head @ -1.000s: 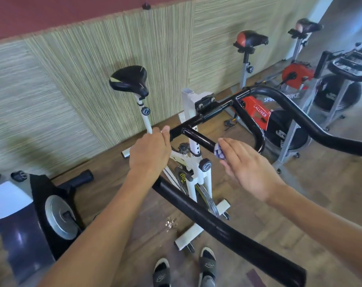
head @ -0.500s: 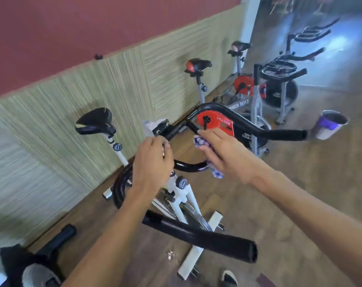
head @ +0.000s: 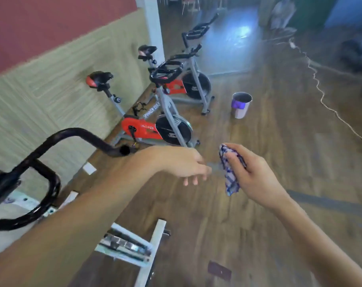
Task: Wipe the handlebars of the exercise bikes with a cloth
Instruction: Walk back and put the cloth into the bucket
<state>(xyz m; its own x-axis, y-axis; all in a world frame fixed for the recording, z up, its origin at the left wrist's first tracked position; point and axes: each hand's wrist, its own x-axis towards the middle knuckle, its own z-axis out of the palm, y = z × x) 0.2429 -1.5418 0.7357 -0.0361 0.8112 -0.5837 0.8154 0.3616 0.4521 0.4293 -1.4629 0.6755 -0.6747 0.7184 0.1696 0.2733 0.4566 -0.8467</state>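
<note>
In the right hand (head: 256, 175), a crumpled blue-and-white checked cloth (head: 229, 175) hangs pinched; left hand (head: 182, 162) relaxed.

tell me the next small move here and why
Probably carry the cloth toward the nearest red bike's handlebars. The right hand grips the cloth in mid-air, the left hand hangs open holding nothing, and neither touches the white bike's black handlebar, which lies off to the left.
</note>
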